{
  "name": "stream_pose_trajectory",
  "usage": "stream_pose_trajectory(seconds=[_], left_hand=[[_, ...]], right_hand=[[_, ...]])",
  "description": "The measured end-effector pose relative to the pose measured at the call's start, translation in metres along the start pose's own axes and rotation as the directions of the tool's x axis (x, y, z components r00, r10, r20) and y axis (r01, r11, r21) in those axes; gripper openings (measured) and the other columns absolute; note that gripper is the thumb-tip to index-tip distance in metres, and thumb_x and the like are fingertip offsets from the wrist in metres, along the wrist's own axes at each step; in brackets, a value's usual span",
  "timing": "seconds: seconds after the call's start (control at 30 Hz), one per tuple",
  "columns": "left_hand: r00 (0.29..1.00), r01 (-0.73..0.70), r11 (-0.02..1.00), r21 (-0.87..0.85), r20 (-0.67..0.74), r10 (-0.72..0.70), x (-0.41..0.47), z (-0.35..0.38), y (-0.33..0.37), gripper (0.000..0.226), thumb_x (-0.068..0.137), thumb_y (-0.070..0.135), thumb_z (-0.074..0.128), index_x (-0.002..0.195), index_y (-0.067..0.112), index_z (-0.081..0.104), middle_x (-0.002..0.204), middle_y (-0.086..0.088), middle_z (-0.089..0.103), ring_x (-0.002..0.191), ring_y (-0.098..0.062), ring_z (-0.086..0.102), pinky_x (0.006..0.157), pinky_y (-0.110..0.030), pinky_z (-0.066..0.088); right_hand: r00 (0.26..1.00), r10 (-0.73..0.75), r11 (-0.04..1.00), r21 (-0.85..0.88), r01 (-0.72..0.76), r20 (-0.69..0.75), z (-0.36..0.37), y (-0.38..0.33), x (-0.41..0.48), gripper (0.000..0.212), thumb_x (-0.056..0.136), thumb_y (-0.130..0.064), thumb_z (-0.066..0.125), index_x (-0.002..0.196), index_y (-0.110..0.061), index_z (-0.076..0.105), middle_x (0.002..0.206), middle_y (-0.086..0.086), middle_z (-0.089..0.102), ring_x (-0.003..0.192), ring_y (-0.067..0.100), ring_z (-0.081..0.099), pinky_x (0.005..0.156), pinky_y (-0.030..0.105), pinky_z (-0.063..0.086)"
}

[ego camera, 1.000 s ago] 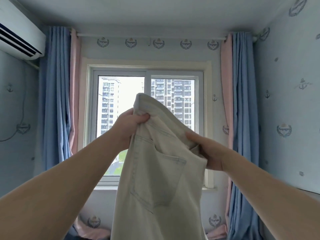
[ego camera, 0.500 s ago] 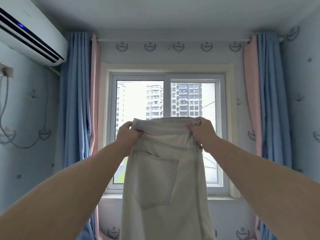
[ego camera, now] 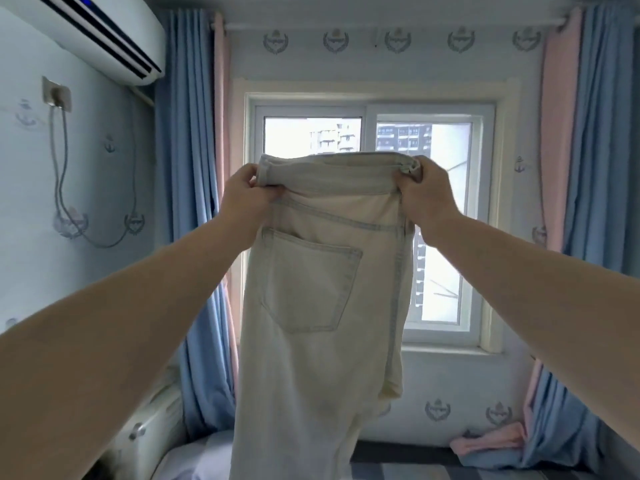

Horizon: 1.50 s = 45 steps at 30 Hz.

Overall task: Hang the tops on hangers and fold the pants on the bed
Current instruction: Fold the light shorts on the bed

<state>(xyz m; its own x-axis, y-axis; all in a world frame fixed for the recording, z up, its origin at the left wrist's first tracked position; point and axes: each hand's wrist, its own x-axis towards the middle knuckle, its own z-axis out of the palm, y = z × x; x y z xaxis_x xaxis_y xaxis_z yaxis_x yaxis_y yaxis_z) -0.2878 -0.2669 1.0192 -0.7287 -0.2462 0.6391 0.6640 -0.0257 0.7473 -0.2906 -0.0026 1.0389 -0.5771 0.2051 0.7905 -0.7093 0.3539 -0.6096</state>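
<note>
A pair of pale cream jeans [ego camera: 322, 306] hangs in front of the window, folded lengthwise with one back pocket facing me. My left hand [ego camera: 247, 199] pinches the left end of the waistband. My right hand [ego camera: 424, 194] grips the right end, by the button. The waistband is stretched level between them at about head height. The legs drop straight down and leave the picture at the bottom edge. The bed [ego camera: 450, 469] shows only as a striped strip below the window. No tops or hangers are in sight.
A window [ego camera: 443, 220] with blue and pink curtains [ego camera: 188, 202] fills the far wall. An air conditioner [ego camera: 100, 32] hangs high on the left wall above a socket and cable. Curtain ends pile on the bed's far right corner [ego camera: 491, 445].
My right hand went from the side of the jeans to the waistband's right end, pulling it level. My view has since tilted down, bringing the bed edge into sight.
</note>
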Motion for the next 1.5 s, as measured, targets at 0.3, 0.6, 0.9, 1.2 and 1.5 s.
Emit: stream_pose_trajectory(seconds=[0.3, 0.6, 0.9, 1.2, 1.5], left_hand=[[0.979, 0.192, 0.980, 0.051, 0.056, -0.195, -0.214, -0.077, -0.014, 0.044, 0.080, -0.009, 0.071, 0.122, -0.001, 0.061, 0.104, -0.009, 0.071, 0.093, -0.024, 0.070, 0.086, -0.042, 0.060], [0.862, 0.503, 0.864, 0.032, 0.052, -0.504, -0.541, -0.126, -0.042, 0.042, 0.067, 0.005, 0.080, 0.107, 0.018, 0.074, 0.107, -0.014, 0.073, 0.098, -0.028, 0.067, 0.085, -0.040, 0.056], [0.518, 0.855, 0.499, 0.141, -0.178, -0.837, -0.819, -0.155, -0.046, 0.055, 0.061, 0.003, 0.090, 0.110, 0.000, 0.067, 0.103, -0.019, 0.075, 0.097, -0.036, 0.068, 0.079, -0.045, 0.060], [0.238, 0.960, 0.183, 0.209, -0.279, -0.930, -0.947, -0.167, -0.044, 0.034, 0.073, -0.010, 0.080, 0.103, -0.001, 0.067, 0.100, -0.015, 0.077, 0.091, -0.024, 0.068, 0.094, -0.049, 0.054], [0.239, 0.965, 0.194, 0.178, -0.286, -0.928, -0.874, -0.176, -0.121, 0.028, 0.084, -0.017, 0.064, 0.108, -0.002, 0.067, 0.101, -0.013, 0.075, 0.090, -0.022, 0.070, 0.069, -0.024, 0.057]], right_hand=[[0.928, 0.216, 0.948, 0.162, -0.274, 0.303, -0.064, -0.007, -0.204, 0.012, 0.096, -0.020, 0.065, 0.088, -0.027, 0.070, 0.089, -0.001, 0.072, 0.086, 0.023, 0.068, 0.078, 0.046, 0.059], [0.688, 0.507, 0.775, 0.075, -0.627, 0.520, -0.167, 0.001, -0.484, 0.014, 0.099, -0.011, 0.060, 0.090, -0.019, 0.069, 0.074, -0.007, 0.069, 0.066, 0.011, 0.062, 0.053, 0.025, 0.051], [0.271, 0.794, 0.461, -0.247, -0.852, 0.544, -0.261, 0.008, -0.749, 0.010, 0.098, -0.016, 0.064, 0.095, -0.019, 0.074, 0.093, 0.011, 0.074, 0.089, 0.033, 0.068, 0.080, 0.056, 0.056], [-0.043, 0.869, 0.194, -0.420, -0.887, 0.493, -0.311, -0.001, -0.888, 0.014, 0.096, -0.014, 0.064, 0.084, -0.018, 0.069, 0.073, -0.003, 0.066, 0.065, 0.011, 0.053, 0.065, 0.026, 0.041], [-0.042, 0.917, 0.112, -0.358, -0.927, 0.397, -0.230, 0.062, -0.832, 0.008, 0.097, -0.009, 0.062, 0.091, -0.014, 0.065, 0.081, 0.002, 0.064, 0.079, 0.016, 0.059, 0.074, 0.038, 0.051]])
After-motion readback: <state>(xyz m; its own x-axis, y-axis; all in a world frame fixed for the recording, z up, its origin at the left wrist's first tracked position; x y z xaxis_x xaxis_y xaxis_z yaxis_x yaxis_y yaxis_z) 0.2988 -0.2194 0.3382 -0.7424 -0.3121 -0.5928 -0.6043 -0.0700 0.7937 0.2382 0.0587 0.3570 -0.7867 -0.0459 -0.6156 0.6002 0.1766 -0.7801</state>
